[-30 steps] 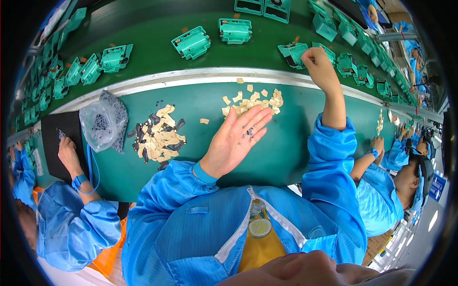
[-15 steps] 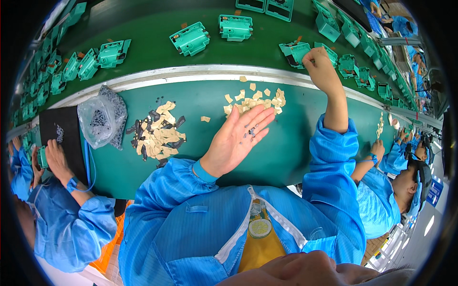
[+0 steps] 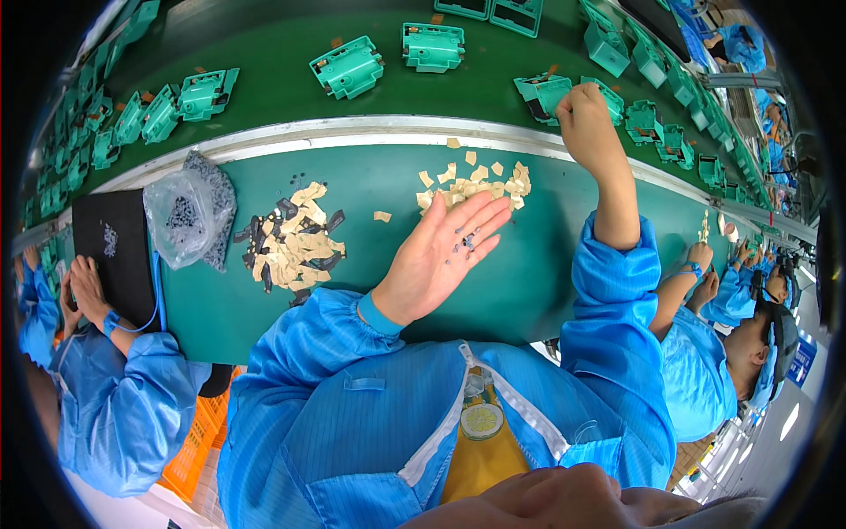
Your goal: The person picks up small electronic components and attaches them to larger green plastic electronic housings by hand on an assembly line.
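My left hand (image 3: 427,264) lies palm up above the green work surface, fingers stretched out flat. Several small dark grey pieces (image 3: 464,242) rest loose on its fingers. Beyond the metal rail, my right hand (image 3: 589,128) is closed with its fingertips at a teal plastic housing (image 3: 536,92); whatever it pinches is hidden or too small to name. A heap of cream-coloured flat pieces (image 3: 458,188) lies just past my left fingertips. To the left of that hand is a mixed pile of cream and black pieces (image 3: 300,247).
A metal rail (image 3: 352,132) divides the work surface from a green belt bearing teal housings (image 3: 432,48). Clear plastic bags of small grey pieces (image 3: 181,216) stand at the left by a black mat (image 3: 110,264). Co-workers in blue sit on both sides, one's hands (image 3: 86,286) near the mat.
My right hand stays at the same housing, its fingers slightly more curled. My left hand has barely moved. The left co-worker's hands have shifted, and the teal part there is no longer visible.
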